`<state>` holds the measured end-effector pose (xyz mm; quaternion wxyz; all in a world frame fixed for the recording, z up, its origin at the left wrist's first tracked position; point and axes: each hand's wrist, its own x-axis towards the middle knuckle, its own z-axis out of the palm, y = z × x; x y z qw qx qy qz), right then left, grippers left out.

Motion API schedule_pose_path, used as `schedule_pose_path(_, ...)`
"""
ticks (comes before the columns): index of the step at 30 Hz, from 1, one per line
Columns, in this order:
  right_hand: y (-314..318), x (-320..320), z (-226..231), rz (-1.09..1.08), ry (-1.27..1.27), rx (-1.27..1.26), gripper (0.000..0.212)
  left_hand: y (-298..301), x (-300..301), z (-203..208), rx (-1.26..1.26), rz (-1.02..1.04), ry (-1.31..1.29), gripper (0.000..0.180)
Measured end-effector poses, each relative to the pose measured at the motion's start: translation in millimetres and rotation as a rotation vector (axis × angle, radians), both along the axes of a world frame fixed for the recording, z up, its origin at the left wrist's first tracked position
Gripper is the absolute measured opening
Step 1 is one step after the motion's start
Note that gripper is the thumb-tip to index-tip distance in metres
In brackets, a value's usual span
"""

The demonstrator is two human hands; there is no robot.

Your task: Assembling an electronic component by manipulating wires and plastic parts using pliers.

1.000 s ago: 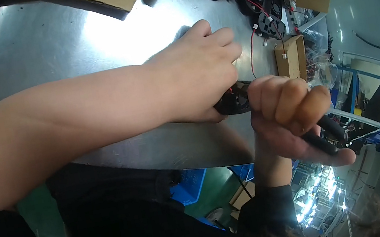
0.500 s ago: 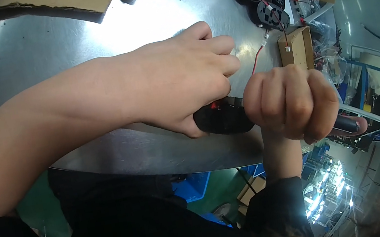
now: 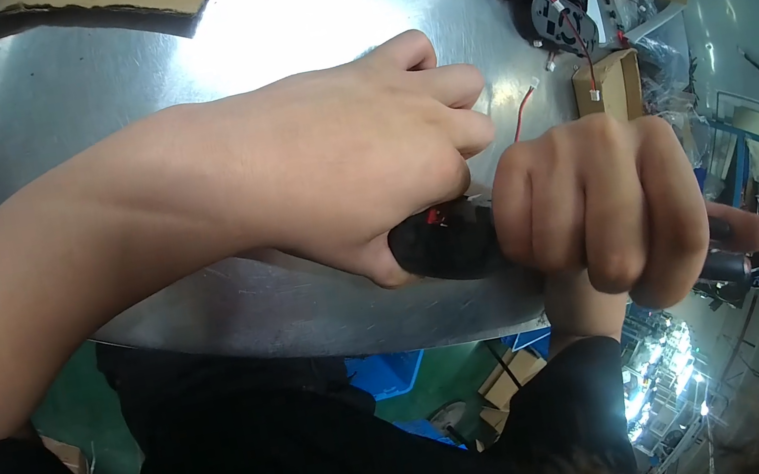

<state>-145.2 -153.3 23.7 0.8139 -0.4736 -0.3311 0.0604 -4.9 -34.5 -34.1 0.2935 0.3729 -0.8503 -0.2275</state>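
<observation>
Over the counter (image 3: 77, 77), near its edge, our left hand (image 3: 371, 132) pinches a black part (image 3: 442, 246) and our right hand (image 3: 602, 203) grips a dark-handled tool (image 3: 727, 267); squeezing too hard might crack the part.

Vs. 1 s ago, bare R hand (image 3: 604, 213) is rolled over: backs of fingers are now turned to cam., & paired dark cylindrical tool handles (image 3: 727, 267), earlier seen spread below the fist, are mostly covered. Black rounded piece w/ small red detail (image 3: 442, 244), at L hand (image 3: 372, 137), is tilted so a broader dark face is shown. Of thin red wire (image 3: 522, 112), less length is seen.
</observation>
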Motion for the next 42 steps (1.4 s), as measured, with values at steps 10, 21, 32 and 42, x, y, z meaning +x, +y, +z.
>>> schedule_pose_path(10,-0.7,-0.8,-4.2,-0.050,0.098,0.064,0.072,-1.2,0.7,2.9,0.057,0.010,-0.018,0.034)
schedule_pose_path(21,6.8,-3.6,0.4,-0.093,0.065,0.050,0.070,-1.3,1.0,2.6,-0.062,0.006,0.032,0.041)
schedule_pose_path(32,75.6,-61.5,19.7,-1.219,0.005,-0.128,0.069,11.0,1.6,8.4,-0.186,0.134,-0.181,0.057)
schedule_pose_path(42,94.5,-55.7,-3.5,-1.316,-0.100,-0.178,0.079,9.2,-3.5,3.1,-0.178,0.148,-0.046,0.055)
